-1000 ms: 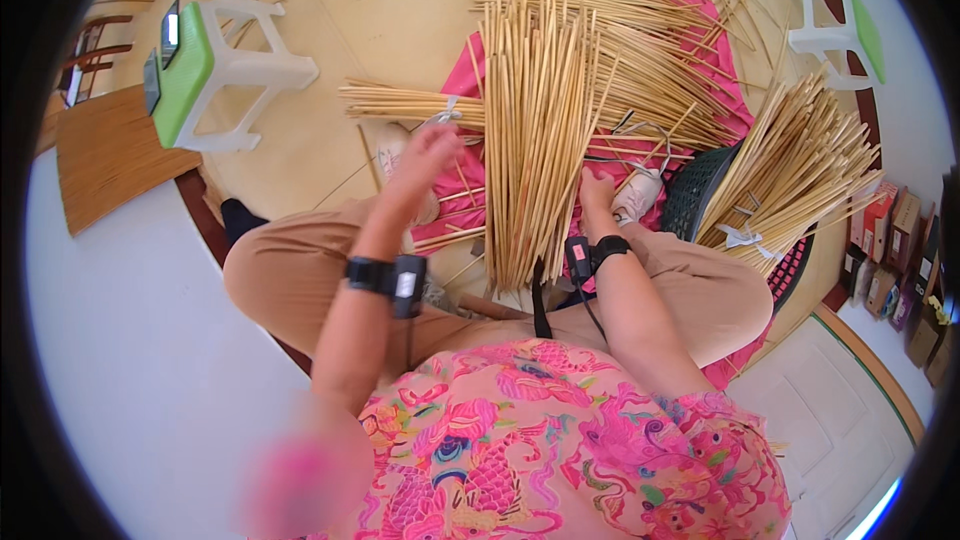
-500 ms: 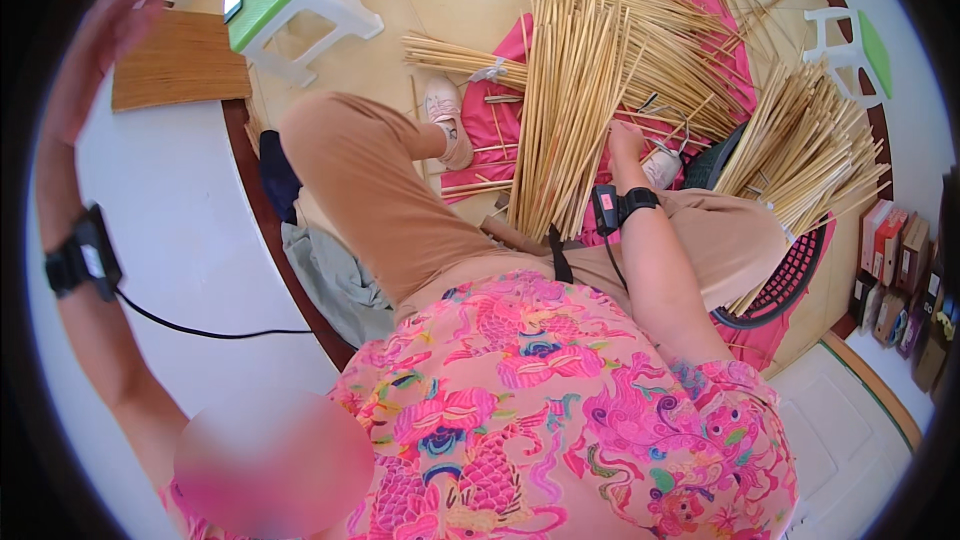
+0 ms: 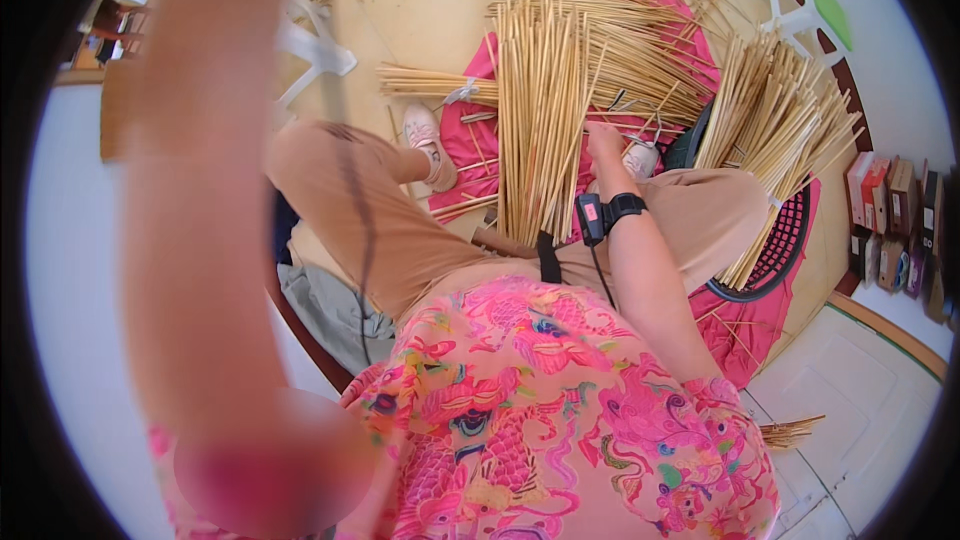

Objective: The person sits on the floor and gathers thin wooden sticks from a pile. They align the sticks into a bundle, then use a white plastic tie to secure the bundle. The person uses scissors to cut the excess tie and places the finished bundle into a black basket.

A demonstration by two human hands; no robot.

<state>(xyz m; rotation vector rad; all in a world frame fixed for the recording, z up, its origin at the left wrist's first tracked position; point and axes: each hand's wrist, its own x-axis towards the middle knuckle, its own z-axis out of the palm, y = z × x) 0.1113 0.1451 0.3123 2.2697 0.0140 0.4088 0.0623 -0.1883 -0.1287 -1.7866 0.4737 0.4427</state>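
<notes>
My left forearm is raised close to the camera and badly blurred. It runs up past the top edge, so my left hand is out of view. My right hand rests against the right edge of an upright bundle of thin pale sticks between my legs. Its fingers are small and partly hidden at the sticks, so their grip cannot be made out. The right wrist wears a black strap with a small device. Behind the bundle, more pale sticks lie spread on a pink cloth.
At the right, another stick bundle leans in a dark round basket. A white stool with a green top stands by the wall, above several boxes. A grey cloth lies at my left, and another stool's white leg shows behind my arm.
My left arm has swung inward and up across the view, taking the hand out of the picture. The view has shifted slightly. My right hand stays beside the bundle.
</notes>
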